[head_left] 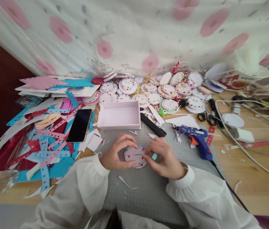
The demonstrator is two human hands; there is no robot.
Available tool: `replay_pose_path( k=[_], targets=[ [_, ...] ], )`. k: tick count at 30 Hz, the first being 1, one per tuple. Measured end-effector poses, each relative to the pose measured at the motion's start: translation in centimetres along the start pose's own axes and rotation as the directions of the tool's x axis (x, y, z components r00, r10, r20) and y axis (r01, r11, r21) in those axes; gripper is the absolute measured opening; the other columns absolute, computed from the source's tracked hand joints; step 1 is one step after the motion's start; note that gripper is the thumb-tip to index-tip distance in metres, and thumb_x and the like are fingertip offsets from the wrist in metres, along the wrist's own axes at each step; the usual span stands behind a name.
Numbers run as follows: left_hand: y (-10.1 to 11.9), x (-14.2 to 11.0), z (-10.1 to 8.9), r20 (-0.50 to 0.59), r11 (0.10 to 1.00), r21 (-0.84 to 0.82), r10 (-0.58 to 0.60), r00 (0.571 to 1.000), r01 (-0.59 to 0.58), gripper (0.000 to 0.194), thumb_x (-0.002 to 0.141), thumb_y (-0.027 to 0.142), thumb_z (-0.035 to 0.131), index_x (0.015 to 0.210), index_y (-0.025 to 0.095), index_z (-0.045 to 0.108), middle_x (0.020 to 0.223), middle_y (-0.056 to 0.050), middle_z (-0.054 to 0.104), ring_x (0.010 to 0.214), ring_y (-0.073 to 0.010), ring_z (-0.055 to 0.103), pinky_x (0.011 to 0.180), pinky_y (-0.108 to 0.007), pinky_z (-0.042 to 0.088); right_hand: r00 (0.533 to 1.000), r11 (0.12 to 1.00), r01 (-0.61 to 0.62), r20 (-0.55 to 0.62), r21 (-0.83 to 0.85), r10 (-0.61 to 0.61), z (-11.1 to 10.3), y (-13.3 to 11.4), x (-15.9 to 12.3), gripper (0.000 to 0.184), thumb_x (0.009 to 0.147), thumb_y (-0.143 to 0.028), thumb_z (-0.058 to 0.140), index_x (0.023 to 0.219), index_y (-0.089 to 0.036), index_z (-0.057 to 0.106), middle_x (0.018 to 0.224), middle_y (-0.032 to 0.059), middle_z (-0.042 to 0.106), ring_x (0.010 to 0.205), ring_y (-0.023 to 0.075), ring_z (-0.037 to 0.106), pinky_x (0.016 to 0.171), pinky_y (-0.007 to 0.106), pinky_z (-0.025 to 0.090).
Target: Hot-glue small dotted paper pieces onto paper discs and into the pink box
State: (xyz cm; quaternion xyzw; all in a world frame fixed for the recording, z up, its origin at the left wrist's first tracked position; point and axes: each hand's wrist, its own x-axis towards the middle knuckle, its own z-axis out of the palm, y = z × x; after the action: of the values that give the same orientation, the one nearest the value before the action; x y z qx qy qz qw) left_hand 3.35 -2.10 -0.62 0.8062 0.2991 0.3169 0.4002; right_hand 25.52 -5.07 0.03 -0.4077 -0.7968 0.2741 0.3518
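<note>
A round white paper disc (134,155) with red and blue dots along its rim is between my two hands, over the grey cutting mat (148,190). My left hand (120,152) curves round its left side, thumb at the lower edge and fingers at the top. At the disc's right edge, my right hand (164,157) pinches with thumb and forefinger. A small teal piece (154,156) shows beside the right hand's fingers; whether it is held or lies on the mat I cannot tell. Just beyond the hands stands an open white paper box (120,116).
A blue glue gun (196,136) lies to the right with its cord trailing. Near it are scissors (207,118) and a black cutter (152,124). Left are a phone (79,125) and coloured paper strips (45,159). Several decorated discs (127,84) are piled at the back.
</note>
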Motion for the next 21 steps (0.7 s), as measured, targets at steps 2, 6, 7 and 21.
replay_pose_path(
  k=[2,6,7,21],
  targets=[
    [0.0,0.0,0.0,-0.008,1.000,0.012,0.003,1.000,-0.003,0.036,0.069,0.031,0.073,0.101,0.019,0.062,0.104,-0.009,0.056,0.100,-0.0241,0.052,0.090,-0.041,0.042,1.000,0.998,0.025,0.011,-0.055,-0.024,0.4,0.0,0.1,0.011,0.082,-0.025,0.060,0.072,-0.022,0.055,0.063,-0.0012,0.057,0.066,0.0153,0.047,0.068,0.033,0.031],
    [-0.1,0.0,0.1,-0.007,0.999,0.041,0.025,1.000,-0.025,0.034,0.069,0.030,0.074,0.100,0.019,0.062,0.103,-0.008,0.057,0.098,-0.0234,0.053,0.090,-0.040,0.042,0.999,0.995,0.049,0.019,-0.093,-0.048,0.9,0.1,0.0,0.014,0.083,-0.023,0.058,0.070,-0.020,0.055,0.060,-0.0015,0.054,0.064,0.0144,0.046,0.067,0.032,0.030],
    [0.0,0.0,0.2,-0.010,0.998,0.049,0.037,0.999,-0.036,0.034,0.069,0.029,0.074,0.099,0.019,0.062,0.102,-0.008,0.057,0.097,-0.0230,0.053,0.090,-0.040,0.042,0.999,0.994,0.051,0.023,-0.094,-0.049,1.0,0.0,-0.1,0.015,0.083,-0.022,0.058,0.069,-0.020,0.055,0.059,-0.0015,0.053,0.064,0.0143,0.045,0.067,0.032,0.029],
    [-0.1,0.2,0.5,-0.108,0.983,0.133,0.139,0.984,-0.125,0.021,0.075,0.016,0.060,0.095,0.020,0.066,0.091,-0.005,0.060,0.089,-0.0195,0.055,0.085,-0.038,0.045,1.000,0.999,-0.024,-0.004,-0.027,0.024,1.6,-0.2,-0.3,0.019,0.081,-0.016,0.057,0.064,-0.018,0.050,0.059,-0.0022,0.052,0.064,0.0132,0.044,0.067,0.030,0.029]
  ],
)
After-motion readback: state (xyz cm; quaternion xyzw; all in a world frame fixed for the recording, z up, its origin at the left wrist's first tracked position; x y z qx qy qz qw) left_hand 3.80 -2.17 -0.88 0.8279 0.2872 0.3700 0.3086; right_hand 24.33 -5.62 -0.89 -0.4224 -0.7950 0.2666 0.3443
